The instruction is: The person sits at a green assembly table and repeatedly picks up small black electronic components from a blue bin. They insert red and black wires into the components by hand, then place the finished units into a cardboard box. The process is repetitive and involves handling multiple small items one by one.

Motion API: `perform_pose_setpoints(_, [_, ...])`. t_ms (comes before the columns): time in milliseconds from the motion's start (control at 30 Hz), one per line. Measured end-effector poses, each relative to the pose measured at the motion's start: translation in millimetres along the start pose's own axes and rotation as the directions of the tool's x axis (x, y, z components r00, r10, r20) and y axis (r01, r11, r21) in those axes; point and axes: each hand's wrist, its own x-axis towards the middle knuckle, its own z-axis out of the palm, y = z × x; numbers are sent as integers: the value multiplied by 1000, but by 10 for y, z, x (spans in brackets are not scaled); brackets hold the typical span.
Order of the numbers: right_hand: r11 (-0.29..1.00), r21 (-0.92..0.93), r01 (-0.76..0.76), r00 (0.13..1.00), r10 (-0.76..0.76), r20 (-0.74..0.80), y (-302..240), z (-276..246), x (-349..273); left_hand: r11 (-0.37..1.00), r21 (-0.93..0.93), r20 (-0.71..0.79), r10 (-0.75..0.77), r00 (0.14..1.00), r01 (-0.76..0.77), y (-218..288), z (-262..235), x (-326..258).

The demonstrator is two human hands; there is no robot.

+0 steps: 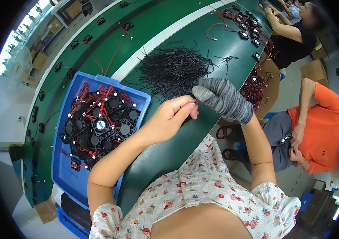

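My left hand point(172, 116) is bare and pinches a thin red wire point(195, 102) between thumb and fingers. My right hand point(224, 98), in a grey knit glove, meets it fingertip to fingertip at the same wire. Both hands hover over the green table point(165, 151), just in front of a heap of thin black tubes point(174, 68). What hangs from the wire is hidden behind my hands. To the left stands a blue tray point(66, 167) filled with small black fans point(99, 124) that have red and black leads.
More fans with red leads lie along the far table strip point(97, 51) and at the far right point(249, 28). A cardboard box of fans point(268, 85) stands at the table's right edge. One person in black works at the top right; another in orange sits at the right.
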Motion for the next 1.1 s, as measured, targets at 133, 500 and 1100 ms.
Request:
perform_pose_setpoints(133, [793,76,-605,761,603,-240,397,-160,62,982,-188,-118,-11,993,-11,-10,-20,17])
perform_pose_setpoints(500, [419,-308,-854,520,692,-501,1378,43,-239,954,-300,-204,-40,978,-23,6,-18,50])
perform_pose_setpoints(1100, [518,800,-304,869,495,10,-79,210,148,897,-443,-113,-53,992,-2,18,-38,31])
